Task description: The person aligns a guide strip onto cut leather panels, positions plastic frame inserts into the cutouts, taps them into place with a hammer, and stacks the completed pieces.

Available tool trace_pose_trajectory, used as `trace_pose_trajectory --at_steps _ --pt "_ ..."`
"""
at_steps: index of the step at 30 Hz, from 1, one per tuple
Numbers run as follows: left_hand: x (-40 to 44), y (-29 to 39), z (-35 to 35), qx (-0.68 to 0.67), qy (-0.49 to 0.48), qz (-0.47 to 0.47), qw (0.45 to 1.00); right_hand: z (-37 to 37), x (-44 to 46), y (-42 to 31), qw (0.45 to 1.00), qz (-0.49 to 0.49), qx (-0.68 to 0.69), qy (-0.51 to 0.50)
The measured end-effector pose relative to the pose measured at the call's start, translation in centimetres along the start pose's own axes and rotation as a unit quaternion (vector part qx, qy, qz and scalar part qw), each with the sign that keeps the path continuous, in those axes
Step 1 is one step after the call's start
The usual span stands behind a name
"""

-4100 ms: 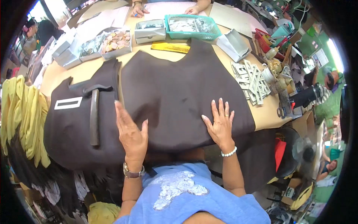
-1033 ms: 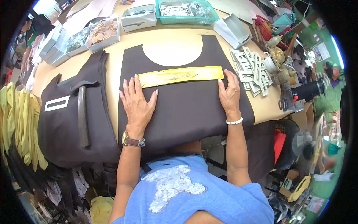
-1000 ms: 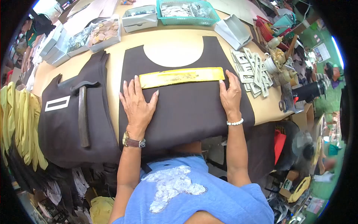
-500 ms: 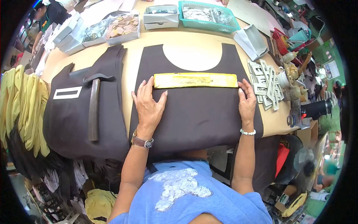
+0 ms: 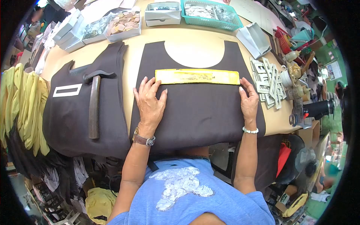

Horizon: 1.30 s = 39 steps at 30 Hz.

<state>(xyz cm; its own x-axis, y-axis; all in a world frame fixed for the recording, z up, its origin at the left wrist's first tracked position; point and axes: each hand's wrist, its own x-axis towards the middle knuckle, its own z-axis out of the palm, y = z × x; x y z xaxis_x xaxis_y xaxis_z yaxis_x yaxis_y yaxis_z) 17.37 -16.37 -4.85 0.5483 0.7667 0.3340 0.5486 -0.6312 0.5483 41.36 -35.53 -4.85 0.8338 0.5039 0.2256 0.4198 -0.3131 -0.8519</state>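
A yellow rectangular bar (image 5: 197,77) with worn dark marks lies across a dark brown cloth piece (image 5: 198,112) with a scooped neckline, just below the curve. My left hand (image 5: 150,102) rests on the cloth at the bar's left end, fingers spread, index fingertip against its lower left corner. At the opposite end is my right hand (image 5: 249,102), its fingertips beside the bar's right edge and its thumb apart. Neither hand wraps around the bar. To the left, a hammer (image 5: 95,107) and a white rectangular frame (image 5: 67,90) lie on a stack of similar dark pieces (image 5: 71,120).
Several pale cut-out stencil plates (image 5: 268,82) lie to the right. Along the back stand a box of small tan pieces (image 5: 124,26), a white box (image 5: 162,15), a teal basket (image 5: 212,15) and a grey-white box (image 5: 254,40). Yellow cloth (image 5: 24,105) hangs at the left.
My left index fingertip has shifted from the bar's left end onto its lower left corner. The whole view has moved slightly; the bar stays at nearly the same place on the cloth.
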Motion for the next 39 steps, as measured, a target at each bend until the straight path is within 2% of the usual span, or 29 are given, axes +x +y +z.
trace_pose_trajectory --at_steps 4,7,39 --pt "0.04 -0.05 0.09 0.01 0.003 0.006 1.0 -0.1 -0.05 0.24 0.994 -0.064 -0.088 -0.015" --pt "0.02 0.0 0.09 0.019 -0.002 0.003 1.0 -0.06 -0.09 0.33 0.992 -0.075 -0.1 -0.016" --pt "-0.08 -0.14 0.07 0.018 -0.013 0.024 0.999 0.03 -0.38 0.12 0.989 -0.073 -0.13 -0.007"
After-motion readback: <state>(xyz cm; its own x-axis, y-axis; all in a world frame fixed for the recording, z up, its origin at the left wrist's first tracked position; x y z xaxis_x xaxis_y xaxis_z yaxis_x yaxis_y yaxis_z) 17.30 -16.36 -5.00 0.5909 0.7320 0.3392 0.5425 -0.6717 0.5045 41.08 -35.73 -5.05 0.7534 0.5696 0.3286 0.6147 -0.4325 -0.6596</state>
